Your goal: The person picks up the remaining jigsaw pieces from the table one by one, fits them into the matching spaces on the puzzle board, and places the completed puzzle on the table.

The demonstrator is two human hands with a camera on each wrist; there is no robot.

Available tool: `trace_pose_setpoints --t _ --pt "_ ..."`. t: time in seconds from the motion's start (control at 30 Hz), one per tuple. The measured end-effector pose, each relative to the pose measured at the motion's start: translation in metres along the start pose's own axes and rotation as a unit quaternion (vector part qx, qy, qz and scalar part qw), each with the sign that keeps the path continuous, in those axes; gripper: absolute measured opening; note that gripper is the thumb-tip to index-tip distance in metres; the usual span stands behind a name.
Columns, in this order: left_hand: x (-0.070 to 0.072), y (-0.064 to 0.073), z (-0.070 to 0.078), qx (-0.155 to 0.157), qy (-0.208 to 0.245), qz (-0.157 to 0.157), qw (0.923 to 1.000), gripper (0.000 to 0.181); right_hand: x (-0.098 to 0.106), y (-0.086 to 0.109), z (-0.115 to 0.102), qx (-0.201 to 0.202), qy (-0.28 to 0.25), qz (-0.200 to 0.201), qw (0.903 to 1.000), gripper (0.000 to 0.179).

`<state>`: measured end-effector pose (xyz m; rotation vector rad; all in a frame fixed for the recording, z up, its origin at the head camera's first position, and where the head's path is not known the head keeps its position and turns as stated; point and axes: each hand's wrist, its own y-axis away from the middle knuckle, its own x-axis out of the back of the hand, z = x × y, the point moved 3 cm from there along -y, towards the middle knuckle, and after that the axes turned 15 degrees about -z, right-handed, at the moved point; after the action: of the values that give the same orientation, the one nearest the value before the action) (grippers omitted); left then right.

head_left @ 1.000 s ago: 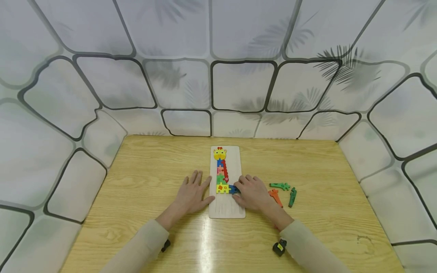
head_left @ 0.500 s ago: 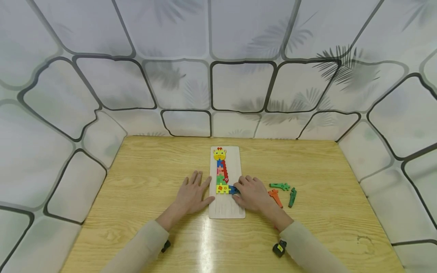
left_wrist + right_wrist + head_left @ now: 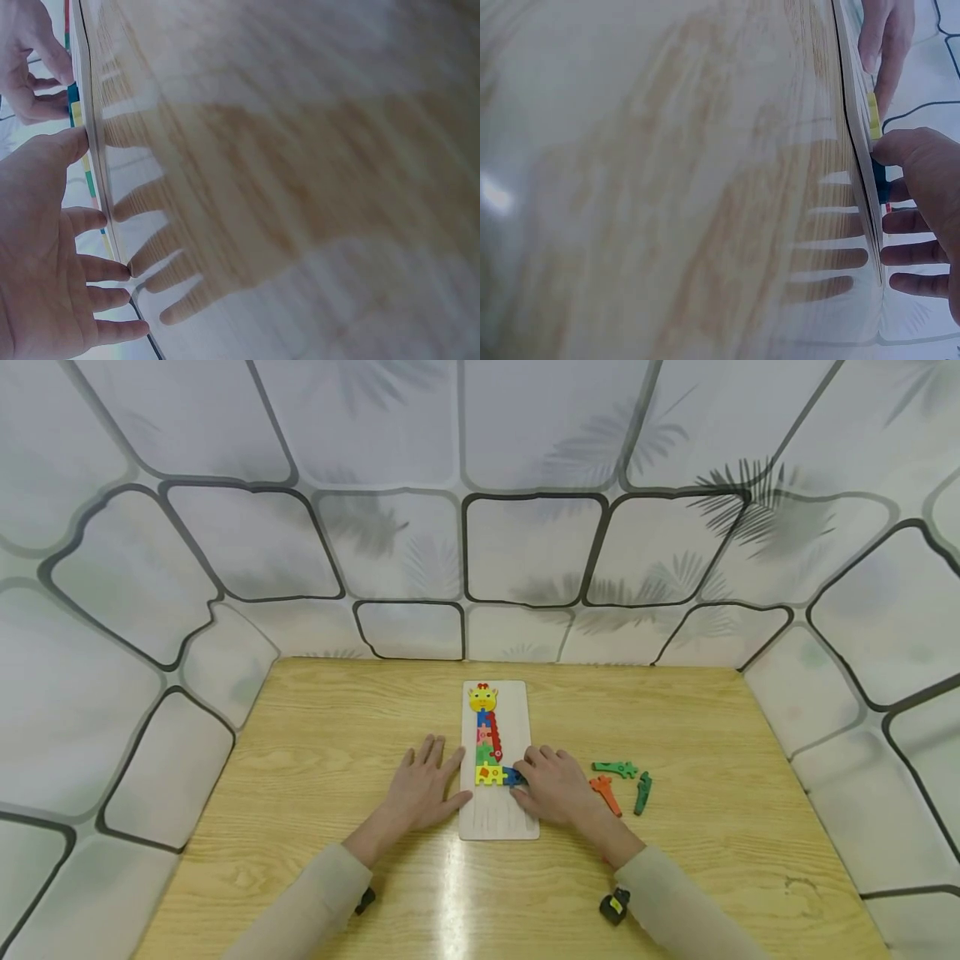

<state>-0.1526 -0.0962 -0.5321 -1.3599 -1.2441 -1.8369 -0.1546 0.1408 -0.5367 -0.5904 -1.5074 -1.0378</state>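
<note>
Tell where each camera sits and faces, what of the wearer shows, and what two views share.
Head: worn there, facing forward and down at table, board and pieces; left hand, right hand, sleeves show.
Left wrist: worn there, facing across the table at the board's edge; left hand near, right beyond.
Right wrist: worn there, facing the board's edge too; right hand near, left beyond.
Shared by wrist views: both hands, board.

Pale block-patterned walls (image 3: 536, 552) on three sides; wooden table (image 3: 352, 710), light streak (image 3: 452, 902).

Place resembled a small booth. Leaf-printed walls (image 3: 536, 550) with dark outlines enclosed a wood-grained bench (image 3: 360, 710) on three sides.
</note>
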Motion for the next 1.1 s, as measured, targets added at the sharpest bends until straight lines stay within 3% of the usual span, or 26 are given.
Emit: trace_pose_setpoints --t 1.1 --pt "-0.0038 -0.003 -0.0022 0.0 -0.004 -0.011 0.9999 0.08 -0.0008 0.0001 -0.0001 0.001 -0.014 -0.006 0.9999 0.048"
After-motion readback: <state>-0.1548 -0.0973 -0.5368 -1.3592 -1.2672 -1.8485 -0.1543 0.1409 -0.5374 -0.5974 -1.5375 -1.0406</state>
